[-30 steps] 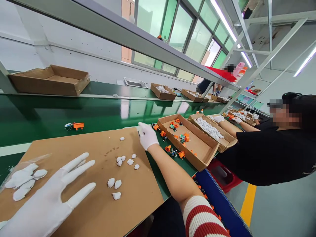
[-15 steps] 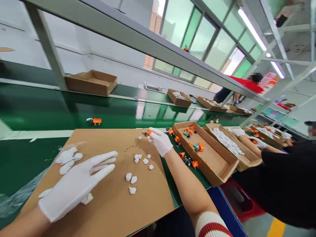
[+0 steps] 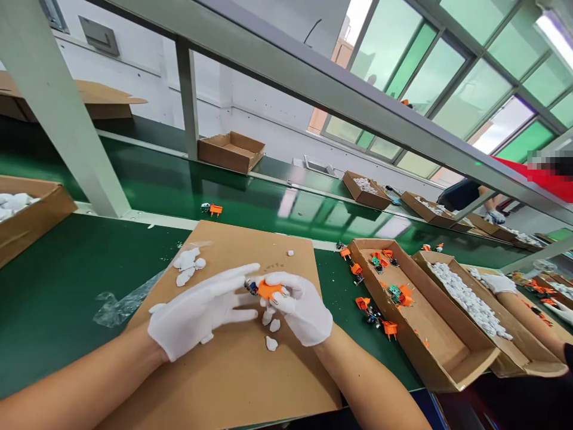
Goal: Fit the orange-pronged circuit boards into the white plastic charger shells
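Orange part point(image 3: 269, 290) sat pinched in the fingers of my right hand point(image 3: 301, 307), held low over the cardboard point(image 3: 233, 370) so the white pieces point(image 3: 271, 325) lay just under it. My left hand point(image 3: 200, 313) had its fingers straight and together, their tips touching the part's dark end (probably to steady it). I could read no writing anywhere.

No legible text or labels anywhere
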A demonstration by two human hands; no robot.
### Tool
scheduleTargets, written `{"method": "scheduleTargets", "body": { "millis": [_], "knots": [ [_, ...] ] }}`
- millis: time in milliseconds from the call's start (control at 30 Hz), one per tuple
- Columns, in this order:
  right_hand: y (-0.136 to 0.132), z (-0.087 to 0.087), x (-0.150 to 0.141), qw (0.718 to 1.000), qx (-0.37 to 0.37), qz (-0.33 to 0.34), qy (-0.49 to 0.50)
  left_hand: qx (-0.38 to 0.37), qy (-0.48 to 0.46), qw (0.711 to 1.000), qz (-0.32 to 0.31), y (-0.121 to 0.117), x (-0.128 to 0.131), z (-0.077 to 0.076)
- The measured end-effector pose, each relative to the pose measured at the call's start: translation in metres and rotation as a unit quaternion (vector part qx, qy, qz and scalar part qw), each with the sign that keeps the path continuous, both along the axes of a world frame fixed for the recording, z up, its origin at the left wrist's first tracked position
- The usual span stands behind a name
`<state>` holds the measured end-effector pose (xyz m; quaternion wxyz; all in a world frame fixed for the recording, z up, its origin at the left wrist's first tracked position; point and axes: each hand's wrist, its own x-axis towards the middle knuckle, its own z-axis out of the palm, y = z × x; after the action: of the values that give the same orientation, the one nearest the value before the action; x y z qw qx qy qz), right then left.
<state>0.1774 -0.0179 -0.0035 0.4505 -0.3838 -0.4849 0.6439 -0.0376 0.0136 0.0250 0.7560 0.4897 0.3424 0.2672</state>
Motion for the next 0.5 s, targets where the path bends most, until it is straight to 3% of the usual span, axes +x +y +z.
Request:
{"method": "scheduleTargets", "body": {
  "millis": [100, 200, 333, 433, 500],
  "knots": [
    [-0.005, 0.01, 0.0, 0.994, 0.104, 0.016, -0.036, -0.121, -0.023, 0.991, -0.057, -0.002, 0.003, 0.007],
    [-0.011, 0.019, 0.002, 0.989, 0.134, 0.027, -0.059, -0.098, 0.024, 0.995, -0.027, -0.004, 0.004, 0.013],
    [-0.006, 0.016, 0.009, 0.994, 0.106, 0.005, -0.024, -0.031, 0.029, 0.999, 0.021, -0.003, 0.0, 0.008],
    [0.004, 0.009, 0.011, 0.998, 0.012, 0.019, 0.055, 0.062, 0.027, 0.998, -0.006, -0.001, -0.002, 0.004],
    [0.01, 0.005, 0.012, 0.995, -0.037, 0.017, 0.09, 0.094, 0.036, 0.995, 0.008, 0.001, -0.002, 0.005]
  ]
}}
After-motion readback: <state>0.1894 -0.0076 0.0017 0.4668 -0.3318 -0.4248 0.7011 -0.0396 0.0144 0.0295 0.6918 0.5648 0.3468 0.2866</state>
